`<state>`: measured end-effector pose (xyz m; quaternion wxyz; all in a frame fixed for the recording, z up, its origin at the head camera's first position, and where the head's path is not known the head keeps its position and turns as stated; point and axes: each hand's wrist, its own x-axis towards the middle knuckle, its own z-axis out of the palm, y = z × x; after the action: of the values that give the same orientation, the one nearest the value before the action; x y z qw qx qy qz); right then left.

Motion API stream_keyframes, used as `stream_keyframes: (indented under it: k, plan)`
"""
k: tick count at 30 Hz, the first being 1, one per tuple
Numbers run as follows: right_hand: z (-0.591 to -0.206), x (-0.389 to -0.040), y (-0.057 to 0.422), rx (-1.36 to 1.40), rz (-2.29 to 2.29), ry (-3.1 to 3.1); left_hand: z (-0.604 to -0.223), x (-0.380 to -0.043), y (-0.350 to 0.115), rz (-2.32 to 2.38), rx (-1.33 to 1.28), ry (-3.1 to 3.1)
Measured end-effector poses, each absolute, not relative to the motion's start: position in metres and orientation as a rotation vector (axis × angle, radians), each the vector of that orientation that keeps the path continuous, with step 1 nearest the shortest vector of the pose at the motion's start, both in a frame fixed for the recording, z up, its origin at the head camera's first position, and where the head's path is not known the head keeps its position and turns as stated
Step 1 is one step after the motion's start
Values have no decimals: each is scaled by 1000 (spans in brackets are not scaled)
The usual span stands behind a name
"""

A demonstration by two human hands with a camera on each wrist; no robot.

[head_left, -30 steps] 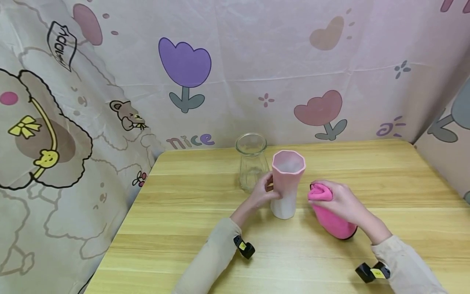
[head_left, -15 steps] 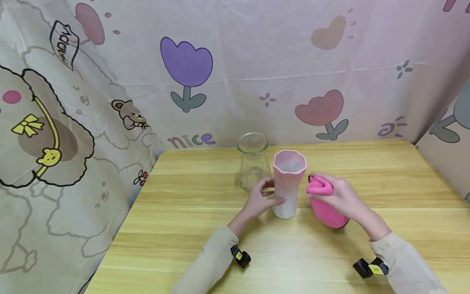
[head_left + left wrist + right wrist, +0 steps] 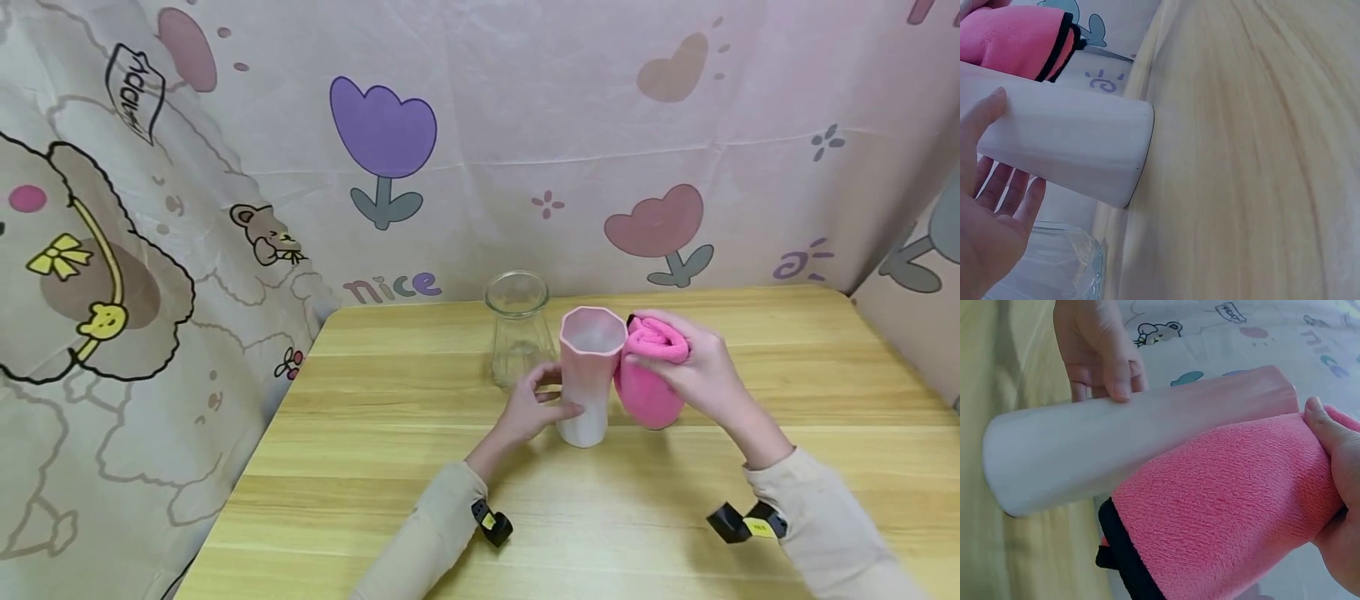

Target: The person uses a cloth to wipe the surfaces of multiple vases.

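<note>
A tall pink-and-white vase (image 3: 585, 379) with a faceted rim stands upright on the table. My left hand (image 3: 528, 410) holds its lower left side, thumb across the front and fingers behind. On the other side, my right hand (image 3: 708, 371) grips a bunched pink towel (image 3: 649, 393) near its top. The towel rests along the vase's right side, just under the rim. In the right wrist view, the towel's black edging (image 3: 1129, 550) hangs low beside the vase. The left wrist view shows the vase's base (image 3: 1138, 156) on the wood.
A clear glass vase (image 3: 519, 333) stands close behind my left hand. Both stand on a wooden table (image 3: 360, 433) with its back edge against a printed cloth backdrop (image 3: 480, 125). Another patterned cloth (image 3: 150, 333) hangs along the left side.
My right hand has raised the towel and brought it left, from apart to against the vase's upper right side. My left hand shifted slightly on the vase, which stays in place.
</note>
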<state>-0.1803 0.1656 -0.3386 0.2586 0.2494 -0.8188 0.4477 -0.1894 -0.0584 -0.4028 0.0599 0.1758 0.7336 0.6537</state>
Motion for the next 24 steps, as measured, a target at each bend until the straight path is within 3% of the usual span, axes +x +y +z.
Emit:
stream_keyframes:
  k: [5,11,24]
  plan:
    - [-366,-180,162,605,1275,-2422,-404,-189,-58,1988,526,2214]
    - [-395,-182,161,778,1201,-2567,-404,-189,-59,2005,538,2192]
    - [-383,-185,164,806,1136,-2583,-404,-191,-59,1994,541,2182]
